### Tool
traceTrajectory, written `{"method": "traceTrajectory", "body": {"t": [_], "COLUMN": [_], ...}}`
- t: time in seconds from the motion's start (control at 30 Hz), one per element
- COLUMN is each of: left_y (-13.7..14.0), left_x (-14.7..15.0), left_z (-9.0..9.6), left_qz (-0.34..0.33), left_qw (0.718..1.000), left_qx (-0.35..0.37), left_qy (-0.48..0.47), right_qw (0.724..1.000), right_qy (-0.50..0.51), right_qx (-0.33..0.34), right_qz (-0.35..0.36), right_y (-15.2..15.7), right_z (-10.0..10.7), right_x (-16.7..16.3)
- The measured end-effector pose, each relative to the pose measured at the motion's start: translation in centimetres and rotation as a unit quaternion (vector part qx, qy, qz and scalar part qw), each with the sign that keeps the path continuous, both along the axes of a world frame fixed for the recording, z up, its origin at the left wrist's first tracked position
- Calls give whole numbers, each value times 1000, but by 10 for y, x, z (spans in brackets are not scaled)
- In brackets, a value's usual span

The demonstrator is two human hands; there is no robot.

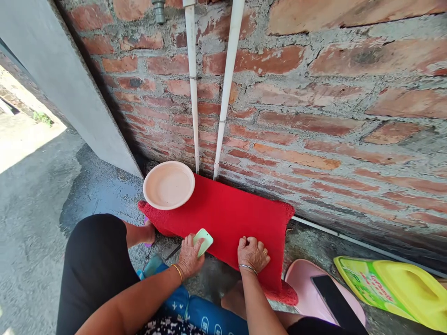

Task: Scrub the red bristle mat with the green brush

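Observation:
A red mat (230, 209) with shaggy edges lies spread out, its edges hanging down; what supports it is hidden. My left hand (190, 258) is closed around a pale green scrub brush (205, 241) with a flat back and a small hole at one end, over the mat's near edge. Its bristles are out of sight. Curled into a fist, my right hand (253, 253) rests on the right part of the mat, with no bunched cloth visible in its fingers. A pale pink basin (169, 204) sits on the mat's far left corner.
Behind the mat rises a brick wall (286, 125) with white pipes (226, 79). At right, a dark phone (337, 300) lies on a pink stool (303, 284), beside a yellow detergent jug (412, 288). A grey panel (70, 70) leans at left above wet concrete.

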State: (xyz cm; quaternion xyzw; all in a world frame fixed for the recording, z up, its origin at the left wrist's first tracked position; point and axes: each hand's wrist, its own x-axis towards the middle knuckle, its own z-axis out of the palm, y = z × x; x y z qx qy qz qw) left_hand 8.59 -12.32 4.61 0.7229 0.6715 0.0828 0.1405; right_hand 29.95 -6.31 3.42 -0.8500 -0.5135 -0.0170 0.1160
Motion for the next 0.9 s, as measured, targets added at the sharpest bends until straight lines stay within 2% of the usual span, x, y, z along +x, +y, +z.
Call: {"method": "traceTrajectory", "body": {"t": [0.07, 0.17, 0.23, 0.27, 0.33, 0.4, 0.47, 0.53, 0.6, 0.7, 0.77, 0.83, 0.9], "left_y": [12, 31, 34, 32, 21, 6, -7, -9, 2, 35, 56, 67, 66], "left_x": [-22, -57, -65, -62, -43, -17, 8, 20, 17, -5, -17, -17, -5], "left_z": [10, 24, 28, 27, 23, 17, 13, 13, 18, 30, 36, 37, 32], "left_qz": [103, 276, 329, 327, 260, 126, -12, -74, -35, 124, 193, 212, 184], "left_qw": [994, 959, 941, 942, 962, 990, 997, 993, 996, 992, 981, 976, 981], "left_qx": [6, 11, -3, -10, -24, -47, -78, -84, -64, -28, -28, -36, -40], "left_qy": [20, 59, 78, 81, 72, 42, -2, -40, -53, -19, 12, 40, 55], "right_qw": [1000, 1000, 1000, 1000, 1000, 1000, 999, 999, 999, 1000, 1000, 1000, 1000], "right_qy": [-6, -6, -2, -1, -3, -8, -14, -17, -16, -9, -7, -10, -14], "right_qx": [16, 21, 19, 19, 22, 27, 29, 29, 28, 24, 23, 23, 23], "right_qz": [1, 5, 5, 5, 4, 5, 3, 0, 1, 4, 3, 4, 5], "right_y": [0, 0, 0, 0, 0, 0, 0, 0, 0, -1, -1, -1, 0], "right_z": [-2, -3, -3, -3, -3, -3, -4, -5, -5, -5, -3, -3, -3], "right_x": [0, 0, 0, 0, 0, 0, -1, -1, -1, -1, 0, 0, 0]}}
